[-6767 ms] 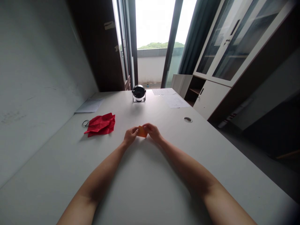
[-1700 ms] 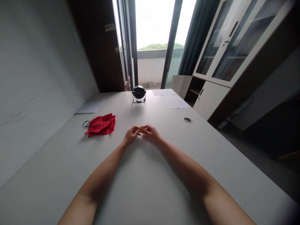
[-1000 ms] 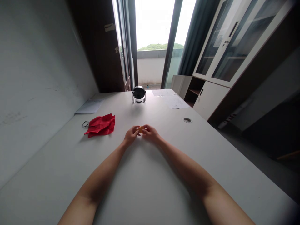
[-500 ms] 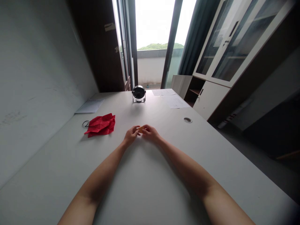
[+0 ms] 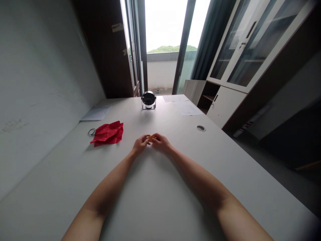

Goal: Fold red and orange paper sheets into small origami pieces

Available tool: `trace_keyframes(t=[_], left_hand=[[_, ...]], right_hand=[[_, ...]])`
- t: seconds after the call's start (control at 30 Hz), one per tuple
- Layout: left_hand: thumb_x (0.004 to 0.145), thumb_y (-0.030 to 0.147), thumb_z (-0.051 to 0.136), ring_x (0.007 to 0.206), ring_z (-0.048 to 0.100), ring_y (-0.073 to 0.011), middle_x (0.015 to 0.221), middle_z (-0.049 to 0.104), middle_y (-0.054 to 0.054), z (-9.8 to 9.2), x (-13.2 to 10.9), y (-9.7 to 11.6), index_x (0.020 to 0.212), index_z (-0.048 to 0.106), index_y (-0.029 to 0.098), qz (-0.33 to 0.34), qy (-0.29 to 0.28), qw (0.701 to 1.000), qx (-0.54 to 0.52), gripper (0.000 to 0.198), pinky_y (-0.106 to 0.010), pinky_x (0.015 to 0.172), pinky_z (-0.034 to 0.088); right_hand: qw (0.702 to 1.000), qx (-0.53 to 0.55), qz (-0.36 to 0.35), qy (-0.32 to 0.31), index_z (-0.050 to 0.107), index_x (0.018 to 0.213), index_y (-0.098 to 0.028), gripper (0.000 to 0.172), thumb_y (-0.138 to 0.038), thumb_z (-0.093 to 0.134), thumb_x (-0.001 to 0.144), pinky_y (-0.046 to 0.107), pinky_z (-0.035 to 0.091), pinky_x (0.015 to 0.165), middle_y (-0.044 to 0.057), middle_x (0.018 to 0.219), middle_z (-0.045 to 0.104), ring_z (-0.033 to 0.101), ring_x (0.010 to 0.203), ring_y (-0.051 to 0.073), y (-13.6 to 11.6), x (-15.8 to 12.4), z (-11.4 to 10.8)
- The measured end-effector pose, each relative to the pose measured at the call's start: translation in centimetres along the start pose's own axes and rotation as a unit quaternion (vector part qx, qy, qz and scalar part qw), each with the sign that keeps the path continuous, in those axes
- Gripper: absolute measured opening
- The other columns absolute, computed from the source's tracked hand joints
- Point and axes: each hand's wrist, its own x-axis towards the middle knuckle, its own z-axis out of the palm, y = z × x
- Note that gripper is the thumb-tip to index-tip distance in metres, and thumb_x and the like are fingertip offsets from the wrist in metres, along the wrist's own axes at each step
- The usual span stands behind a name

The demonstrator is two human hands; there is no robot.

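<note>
A small orange, flat-looking piece [image 5: 151, 138] is held between my two hands over the white table [image 5: 155, 201]. My left hand [image 5: 141, 144] grips its left side with closed fingers. On the right side, my right hand [image 5: 161, 142] is closed on the same piece. The fingers cover much of it, so its exact kind cannot be made out. Left of my hands lies a crumpled red cloth bag [image 5: 108, 133] with a dark cord loop [image 5: 92, 132].
A round black device in a silver stand [image 5: 148, 100] stands toward the far edge. Papers lie at the back right [image 5: 188, 108] and a sheet [image 5: 95, 113] by the left wall. A cable hole [image 5: 201, 128] is set in the tabletop. White cabinets [image 5: 227, 103] stand at the right.
</note>
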Motion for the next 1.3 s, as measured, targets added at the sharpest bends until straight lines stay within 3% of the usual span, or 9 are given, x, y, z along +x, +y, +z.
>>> trace_keyframes(t=[0.77, 1.3], left_hand=[[0.091, 0.036, 0.061, 0.08, 0.074, -0.0186, 0.101, 0.076, -0.008, 0.0, 0.0, -0.2, 0.115, 0.067, 0.018, 0.0, -0.016, 1.0, -0.001, 0.031, -0.031, 0.078, 0.058], [0.09, 0.036, 0.06, 0.08, 0.075, -0.0192, 0.095, 0.077, -0.006, 0.1, -0.5, 1.4, 0.111, 0.069, 0.019, 0.002, -0.012, 0.998, 0.055, 0.029, -0.03, 0.077, 0.058]], right_hand=[[0.999, -0.04, -0.022, -0.007, 0.068, 0.095, -0.022, 0.028, -0.046, 0.06, 0.085, 0.025, 0.045, 0.066, 0.0, 0.081, 0.069, 0.057, 0.07, 0.014, 0.2, 0.0, 0.0], [0.998, -0.058, -0.022, -0.005, 0.066, 0.09, -0.021, 0.027, -0.046, 0.06, 0.084, 0.025, 0.043, 0.065, 0.0, 0.078, 0.067, 0.055, 0.07, 0.014, -0.8, -0.4, -0.1]])
